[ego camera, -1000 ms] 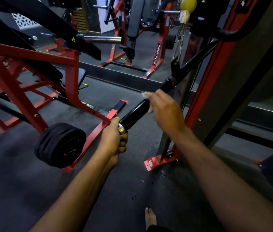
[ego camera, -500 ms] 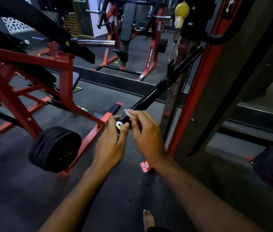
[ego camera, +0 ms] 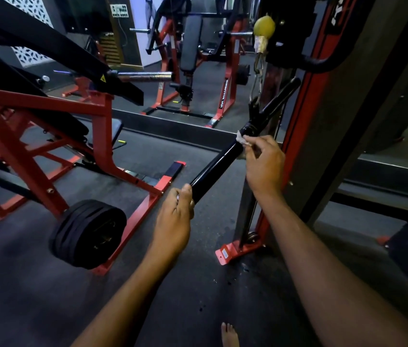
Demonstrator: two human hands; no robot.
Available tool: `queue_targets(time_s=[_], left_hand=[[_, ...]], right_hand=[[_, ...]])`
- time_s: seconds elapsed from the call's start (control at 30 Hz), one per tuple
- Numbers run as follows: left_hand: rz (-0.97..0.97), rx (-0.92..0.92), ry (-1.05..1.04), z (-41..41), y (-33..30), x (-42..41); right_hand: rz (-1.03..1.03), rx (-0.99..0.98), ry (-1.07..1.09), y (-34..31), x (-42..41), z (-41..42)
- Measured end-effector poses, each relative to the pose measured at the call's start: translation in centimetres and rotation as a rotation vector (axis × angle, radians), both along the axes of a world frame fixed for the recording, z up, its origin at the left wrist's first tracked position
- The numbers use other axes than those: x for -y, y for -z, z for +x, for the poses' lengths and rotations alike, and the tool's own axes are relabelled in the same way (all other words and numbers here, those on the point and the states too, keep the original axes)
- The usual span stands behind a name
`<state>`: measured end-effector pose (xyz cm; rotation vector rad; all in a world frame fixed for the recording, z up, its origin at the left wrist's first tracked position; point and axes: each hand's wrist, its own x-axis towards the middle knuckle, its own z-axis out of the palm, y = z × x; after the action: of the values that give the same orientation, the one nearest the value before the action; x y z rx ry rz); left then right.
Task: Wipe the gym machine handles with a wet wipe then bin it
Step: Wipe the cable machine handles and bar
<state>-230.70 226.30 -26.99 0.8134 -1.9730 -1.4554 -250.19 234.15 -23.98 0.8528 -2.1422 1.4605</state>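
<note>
The left hand (ego camera: 176,211) grips the near end of the black bar (ego camera: 219,162), fingers curled round it; the right hand (ego camera: 264,162) pinches a white wipe (ego camera: 242,140) against the bar's upper part.

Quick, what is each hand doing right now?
Left hand: grips the near end of the black bar handle.
Right hand: pinches the wet wipe against the bar.

A yellow triangular warning sign (ego camera: 102,78) sits on the black arm of the red machine at ten o'clock. White lettering (ego camera: 224,94) runs along a red upright at twelve o'clock, mirrored and unreadable. Nothing else is legible.
</note>
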Motion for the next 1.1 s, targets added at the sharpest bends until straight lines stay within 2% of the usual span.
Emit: queue_targets(time_s=[0.2, 0.4, 0.53, 0.6, 0.67, 0.73, 0.8, 0.9, 1.1], left_hand=[[0.11, -0.017, -0.009, -0.3, -0.2, 0.1], [0.146, -0.056, -0.049, -0.5, 0.0, -0.1], [0.166, -0.098, -0.082, -0.6, -0.4, 0.3], [0.181, -0.083, -0.074, -0.6, -0.4, 0.5], [0.21, -0.076, -0.062, -0.5, -0.6, 0.6], [0.227, -0.059, -0.049, -0.5, -0.7, 0.6], [0.25, -0.061, -0.035, -0.6, -0.6, 0.5], [0.271, -0.072, -0.059, -0.6, -0.8, 0.4], [0.319, -0.083, -0.09, -0.9, -1.2, 0.4]], right_hand=[[0.056, -0.02, -0.12, 2.0, -0.2, 6.4], [0.102, -0.142, -0.241, 3.0, -0.8, 11.2], [0.206, -0.179, -0.447, 2.4, -1.3, 12.2], [0.209, -0.201, -0.39, 0.2, -1.6, 9.6], [0.247, -0.23, -0.19, -2.3, -1.5, 5.1], [0.361, -0.235, -0.059, -4.3, -0.5, 0.7], [0.525, -0.276, -0.039, -4.8, 0.8, -1.3], [0.599, -0.303, -0.087, -4.2, 1.8, 0.4], [0.525, -0.364, -0.206, -1.0, 1.8, 9.1]])
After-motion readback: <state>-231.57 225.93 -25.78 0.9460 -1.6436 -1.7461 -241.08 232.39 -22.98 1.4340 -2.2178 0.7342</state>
